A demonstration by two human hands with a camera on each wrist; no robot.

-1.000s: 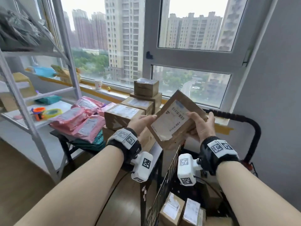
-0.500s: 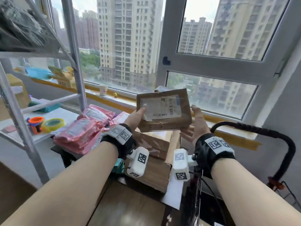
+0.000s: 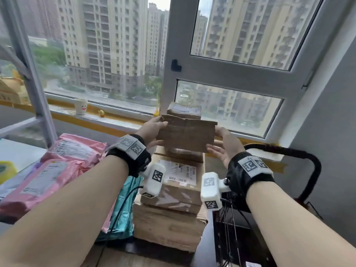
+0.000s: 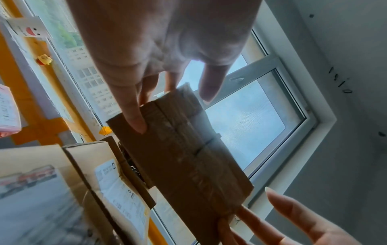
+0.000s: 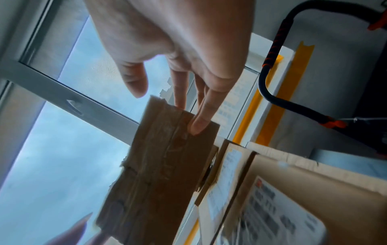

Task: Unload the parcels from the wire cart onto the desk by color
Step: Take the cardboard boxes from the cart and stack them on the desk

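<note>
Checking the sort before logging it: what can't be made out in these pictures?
- Held brown parcel: its label faces away in every view.
- Wire cart: contents cut off by the head view's lower edge.
- Teal parcels: mostly hidden by the left forearm.
- Label text: too small.

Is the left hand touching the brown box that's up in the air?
Touching. In the left wrist view the left hand presses its fingertips on the end of the brown box.
</note>
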